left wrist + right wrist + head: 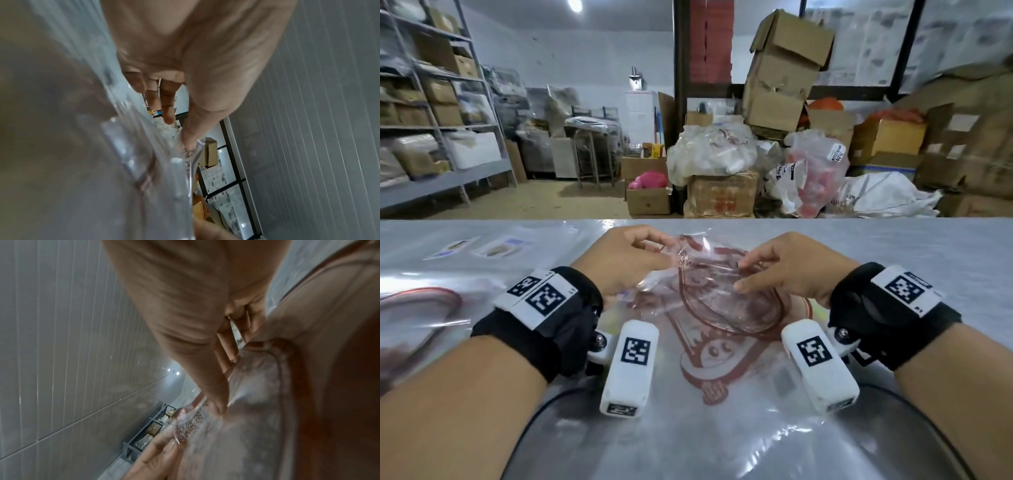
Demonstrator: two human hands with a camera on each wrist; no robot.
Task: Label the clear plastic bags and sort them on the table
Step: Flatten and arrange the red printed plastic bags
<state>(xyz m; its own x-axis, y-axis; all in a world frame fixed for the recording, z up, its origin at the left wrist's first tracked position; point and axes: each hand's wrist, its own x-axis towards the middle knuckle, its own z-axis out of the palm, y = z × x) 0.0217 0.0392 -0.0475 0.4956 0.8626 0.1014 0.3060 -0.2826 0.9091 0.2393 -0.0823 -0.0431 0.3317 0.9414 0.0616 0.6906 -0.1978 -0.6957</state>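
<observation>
Clear plastic bag (702, 281) on table (928, 246), pinched by left hand (626, 257), right hand (787, 267) fingers

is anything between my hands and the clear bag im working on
Nothing visible does. Both the left hand and right hand already pinch the clear bag, lifted slightly above the bags lying on the table.

Head camera above the table (928, 246), facing forward and down, storeroom beyond, left wrist camera close under the left hand (185, 48), right wrist camera close under the right hand (174, 296), all sharing the clear plastic bag (709, 294).
</observation>
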